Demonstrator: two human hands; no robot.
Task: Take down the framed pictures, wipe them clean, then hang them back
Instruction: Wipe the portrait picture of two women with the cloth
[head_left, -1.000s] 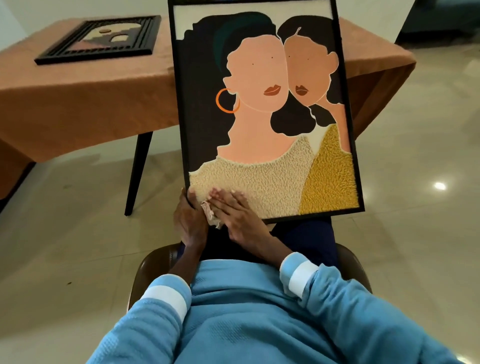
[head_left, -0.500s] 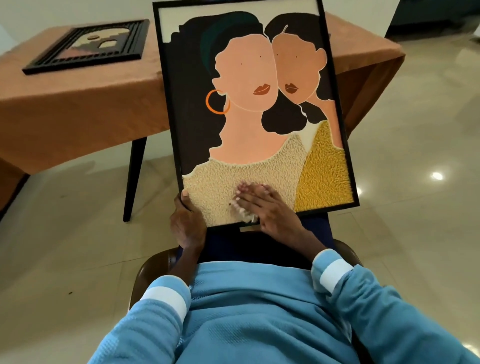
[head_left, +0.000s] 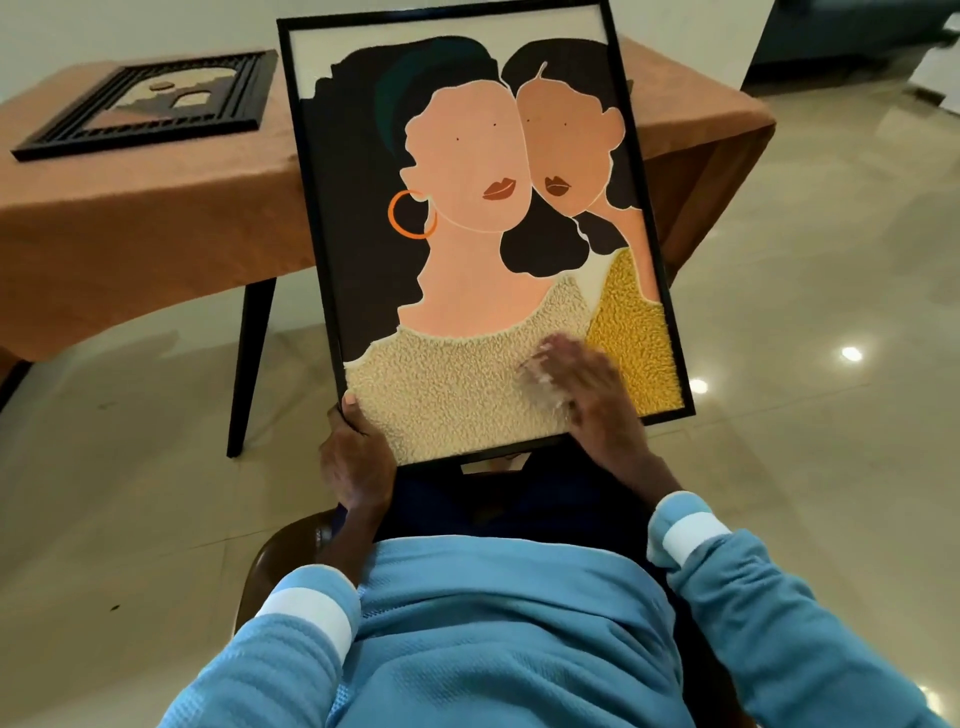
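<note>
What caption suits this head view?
A seated person's left hand grips the black-framed two-figure picture; the right hand presses a pale cloth on it.

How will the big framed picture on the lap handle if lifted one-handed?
Probably stiff: the framed picture stands straight with the left hand gripping one lower corner. Likely apt to tip: tall, propped on the lap. Its thin edging suggests fairly light.

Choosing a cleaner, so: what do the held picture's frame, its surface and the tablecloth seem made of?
Frame: thin, matte black; wood or metal, unclear. Picture surface: looks nubbly like looped yarn at the blouses, flat elsewhere; possibly printed. Tablecloth: matte rust fabric, draping in soft folds.
</note>
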